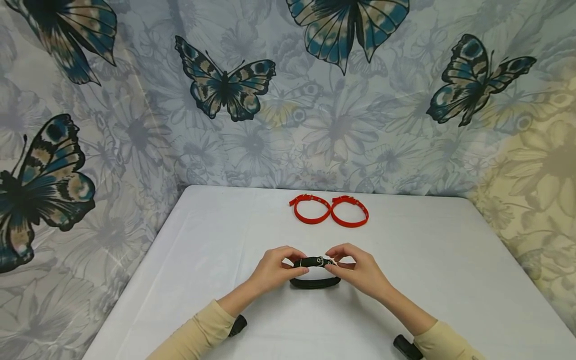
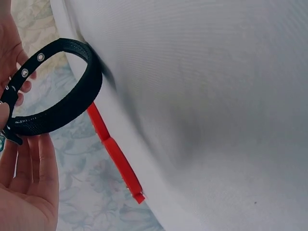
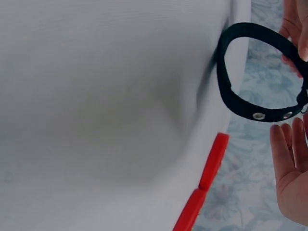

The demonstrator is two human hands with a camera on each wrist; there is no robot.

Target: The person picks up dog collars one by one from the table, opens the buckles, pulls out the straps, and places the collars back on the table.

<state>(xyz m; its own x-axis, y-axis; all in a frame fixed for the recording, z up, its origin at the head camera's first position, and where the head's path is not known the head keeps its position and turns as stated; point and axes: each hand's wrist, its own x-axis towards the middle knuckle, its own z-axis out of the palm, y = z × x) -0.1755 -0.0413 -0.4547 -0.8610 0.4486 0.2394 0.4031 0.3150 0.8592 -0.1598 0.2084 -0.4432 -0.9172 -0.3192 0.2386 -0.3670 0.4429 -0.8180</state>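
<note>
My left hand [image 1: 278, 269] and right hand [image 1: 360, 269] pinch the far side of a black collar [image 1: 315, 284] — a closed loop with metal eyelets [image 3: 259, 116], held between them over the white table [image 1: 243, 220]. Farther off, two red collars [image 1: 311, 220] lie side by side, touching — near the table's back edge.

The head view looks forward and down from above, far enough back to take in most of the counter [image 1: 234, 225] and the backdrop [image 1: 342, 125]. Both wrist views sit much closer, turned sideways (the counter's edge runs steeply), and share the black band [image 1: 315, 284] and red bands [image 1: 310, 220].
</note>
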